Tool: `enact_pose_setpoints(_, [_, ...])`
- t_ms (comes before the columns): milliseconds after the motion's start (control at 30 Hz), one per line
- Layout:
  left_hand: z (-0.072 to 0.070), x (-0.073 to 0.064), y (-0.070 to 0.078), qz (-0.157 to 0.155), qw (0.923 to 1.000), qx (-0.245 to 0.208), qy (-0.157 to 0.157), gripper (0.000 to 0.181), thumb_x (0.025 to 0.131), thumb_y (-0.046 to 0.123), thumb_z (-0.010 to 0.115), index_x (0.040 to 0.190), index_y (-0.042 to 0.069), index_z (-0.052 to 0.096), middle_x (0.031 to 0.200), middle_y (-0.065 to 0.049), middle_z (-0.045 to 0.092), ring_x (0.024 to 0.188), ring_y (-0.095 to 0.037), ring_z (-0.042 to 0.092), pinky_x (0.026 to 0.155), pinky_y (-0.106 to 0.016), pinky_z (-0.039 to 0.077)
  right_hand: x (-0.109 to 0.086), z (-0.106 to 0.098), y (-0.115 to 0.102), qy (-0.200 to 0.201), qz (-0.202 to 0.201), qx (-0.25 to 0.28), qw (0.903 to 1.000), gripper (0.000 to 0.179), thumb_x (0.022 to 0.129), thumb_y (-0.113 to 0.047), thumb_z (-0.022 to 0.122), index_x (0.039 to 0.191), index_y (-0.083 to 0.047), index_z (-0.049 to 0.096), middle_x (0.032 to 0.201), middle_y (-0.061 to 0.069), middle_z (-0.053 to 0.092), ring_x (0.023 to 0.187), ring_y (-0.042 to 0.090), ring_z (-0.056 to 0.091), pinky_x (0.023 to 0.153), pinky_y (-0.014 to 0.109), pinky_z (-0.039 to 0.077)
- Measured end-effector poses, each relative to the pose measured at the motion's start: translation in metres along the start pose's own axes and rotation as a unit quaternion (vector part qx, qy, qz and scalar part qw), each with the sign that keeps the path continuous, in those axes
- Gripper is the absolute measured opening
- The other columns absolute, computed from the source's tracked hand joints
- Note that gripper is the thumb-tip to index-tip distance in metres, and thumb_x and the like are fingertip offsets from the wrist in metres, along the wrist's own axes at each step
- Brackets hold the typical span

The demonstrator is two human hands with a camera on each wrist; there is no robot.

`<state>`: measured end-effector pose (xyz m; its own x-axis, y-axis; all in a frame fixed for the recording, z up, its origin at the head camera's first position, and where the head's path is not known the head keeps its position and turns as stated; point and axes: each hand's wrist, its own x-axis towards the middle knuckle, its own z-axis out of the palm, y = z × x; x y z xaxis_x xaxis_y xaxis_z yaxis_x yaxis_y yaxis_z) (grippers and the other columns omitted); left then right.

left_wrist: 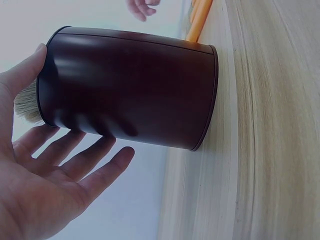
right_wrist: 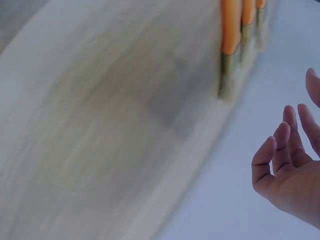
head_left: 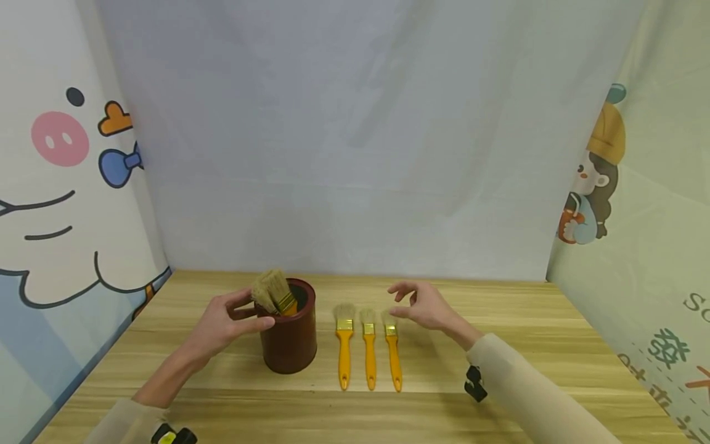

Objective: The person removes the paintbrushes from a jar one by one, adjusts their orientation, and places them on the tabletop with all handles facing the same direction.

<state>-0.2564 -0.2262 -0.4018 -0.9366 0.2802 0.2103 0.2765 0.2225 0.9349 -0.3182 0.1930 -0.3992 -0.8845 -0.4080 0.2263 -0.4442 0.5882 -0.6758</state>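
Note:
A dark reddish-brown cylindrical brush pot (head_left: 289, 345) stands upright on the wooden table. Wide bristle brushes (head_left: 273, 292) lean out over its left rim, bristles up. My left hand (head_left: 224, 324) holds the pot near its top; in the left wrist view the thumb lies at the rim and the fingers spread along the side of the pot (left_wrist: 130, 90). Right of it, three yellow-handled paintbrushes lie in a row: a wider one (head_left: 344, 351), a middle one (head_left: 370, 354) and a right one (head_left: 394, 357). My right hand (head_left: 424, 306), fingers loosely bent and holding nothing, hovers beside the right brush's bristles.
The wooden table (head_left: 488, 320) ends at a pale hanging cloth (head_left: 355, 154) behind. Cartoon-printed cloths flank it, a white bird (head_left: 50, 203) on the left and a figure (head_left: 588, 185) on the right. Each wrist wears a black strapped device (head_left: 475, 383).

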Motion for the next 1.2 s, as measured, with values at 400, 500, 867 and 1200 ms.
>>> enact_pose_setpoints(400, [-0.001, -0.001, 0.001, -0.004, 1.0000, -0.002, -0.002, 0.075, 0.096, 0.019, 0.079, 0.159, 0.000, 0.043, 0.154, -0.028, 0.049, 0.133, -0.050, 0.056, 0.097, -0.043, 0.058, 0.008, 0.013, -0.062, -0.007, -0.072, 0.019, 0.9972, 0.032, 0.093, -0.015, 0.083, 0.122, -0.006, 0.074, 0.094, -0.002, 0.071, 0.061, 0.014, 0.050, 0.058, 0.026, 0.042])
enact_pose_setpoints(500, [-0.001, -0.001, 0.000, -0.004, 1.0000, -0.004, -0.001, 0.075, 0.095, 0.018, 0.079, 0.159, 0.000, 0.045, 0.153, -0.028, 0.050, 0.132, -0.050, 0.056, 0.096, -0.043, 0.059, 0.012, 0.018, -0.079, -0.009, -0.094, 0.021, 0.9953, 0.031, 0.093, -0.014, 0.083, 0.122, -0.007, 0.074, 0.093, -0.004, 0.072, 0.061, 0.015, 0.052, 0.057, 0.026, 0.042])
enact_pose_setpoints(867, [-0.001, 0.000, -0.001, -0.002, 1.0000, -0.006, -0.003, 0.073, 0.096, 0.018, 0.080, 0.158, 0.001, 0.046, 0.153, -0.027, 0.050, 0.132, -0.051, 0.056, 0.096, -0.044, 0.059, 0.040, 0.044, -0.123, -0.033, -0.129, 0.034, 0.9905, 0.034, 0.093, -0.014, 0.083, 0.125, -0.009, 0.073, 0.096, -0.005, 0.074, 0.066, 0.015, 0.054, 0.062, 0.027, 0.044])
enact_pose_setpoints(1200, [-0.002, -0.002, 0.001, 0.015, 0.9998, -0.012, -0.005, 0.069, 0.097, 0.016, 0.078, 0.158, 0.002, 0.048, 0.153, -0.027, 0.051, 0.131, -0.051, 0.057, 0.094, -0.041, 0.060, 0.064, 0.068, -0.141, -0.060, -0.111, 0.028, 0.9916, 0.038, 0.096, -0.009, 0.080, 0.132, -0.008, 0.068, 0.108, 0.002, 0.076, 0.063, 0.021, 0.051, 0.059, 0.026, 0.041])
